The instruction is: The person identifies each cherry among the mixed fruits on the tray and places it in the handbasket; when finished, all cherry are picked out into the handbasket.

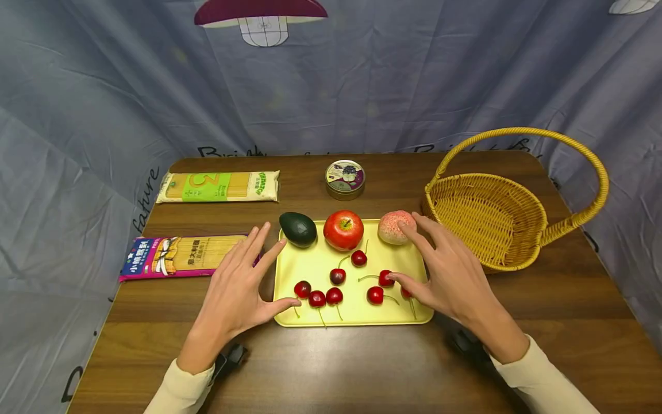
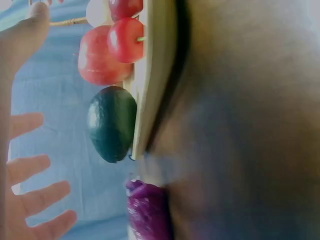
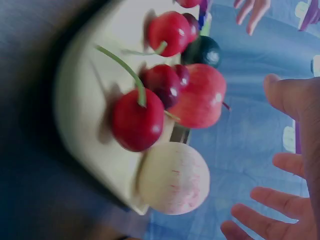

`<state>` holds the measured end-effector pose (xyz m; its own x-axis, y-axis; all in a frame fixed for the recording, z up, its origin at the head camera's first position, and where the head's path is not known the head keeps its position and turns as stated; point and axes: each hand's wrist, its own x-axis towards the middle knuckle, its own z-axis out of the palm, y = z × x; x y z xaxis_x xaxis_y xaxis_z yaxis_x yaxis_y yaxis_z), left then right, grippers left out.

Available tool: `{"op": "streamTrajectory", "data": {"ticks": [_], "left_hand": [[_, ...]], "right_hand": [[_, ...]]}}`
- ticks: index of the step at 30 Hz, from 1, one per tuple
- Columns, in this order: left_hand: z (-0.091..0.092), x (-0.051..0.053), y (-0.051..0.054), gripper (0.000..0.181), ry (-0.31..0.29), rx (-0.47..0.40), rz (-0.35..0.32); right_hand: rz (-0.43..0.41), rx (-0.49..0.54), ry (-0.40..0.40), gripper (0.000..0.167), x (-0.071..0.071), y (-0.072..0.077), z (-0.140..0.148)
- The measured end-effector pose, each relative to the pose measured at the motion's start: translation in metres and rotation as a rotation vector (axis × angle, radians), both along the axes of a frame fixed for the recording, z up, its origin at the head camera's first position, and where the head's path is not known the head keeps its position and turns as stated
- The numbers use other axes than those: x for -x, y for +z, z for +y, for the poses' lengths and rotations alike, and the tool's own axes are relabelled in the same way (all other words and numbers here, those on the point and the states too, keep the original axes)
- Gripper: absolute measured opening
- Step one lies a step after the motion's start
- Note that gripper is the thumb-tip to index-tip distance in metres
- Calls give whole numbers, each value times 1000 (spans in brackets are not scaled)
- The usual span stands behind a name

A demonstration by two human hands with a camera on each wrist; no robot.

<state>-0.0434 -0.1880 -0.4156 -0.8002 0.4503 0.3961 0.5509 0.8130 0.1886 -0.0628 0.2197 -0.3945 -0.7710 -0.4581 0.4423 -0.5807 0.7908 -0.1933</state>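
A pale yellow tray point(image 1: 357, 315) holds a dark green avocado point(image 1: 298, 231), a red apple point(image 1: 343, 232), a pink peach point(image 1: 392, 230) and several red cherries point(image 1: 317, 298) with green stems. My left hand point(image 1: 238, 287) is at the tray's left end, fingers spread and thumb toward the nearby cherries; nothing is in it. At the right end is my right hand point(image 1: 452, 273), fingers apart, overlapping the peach and a cherry in the head view. In the right wrist view a gap separates its fingers from the peach point(image 3: 174, 178). The left wrist view shows the avocado point(image 2: 112, 124) apart from the left fingers.
Two packs of pasta lie on the left: a green-labelled pack point(image 1: 219, 187) behind a purple-edged pack point(image 1: 188, 256), partly behind my left hand. A round tin point(image 1: 345, 179) stands behind the tray. On the right is a wicker basket point(image 1: 488, 221) with a tall handle. A curtain point(image 1: 351, 86) hangs behind the table.
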Motion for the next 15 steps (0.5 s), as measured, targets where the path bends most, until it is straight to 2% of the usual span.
{"op": "streamTrajectory", "data": {"ticks": [2,7,15], "left_hand": [[-3,-5,-4,106,-14,-31,-2],[-6,-15,-14,98,-42,-73,-61],[-3,-30,-25,92,-53,-61,-129]], "right_hand": [[-18,4,-1,87,-6,-2,3],[-78,-8,-9,80,-20,-13,8],[-127,-4,7,68,-33,-29,12]]}}
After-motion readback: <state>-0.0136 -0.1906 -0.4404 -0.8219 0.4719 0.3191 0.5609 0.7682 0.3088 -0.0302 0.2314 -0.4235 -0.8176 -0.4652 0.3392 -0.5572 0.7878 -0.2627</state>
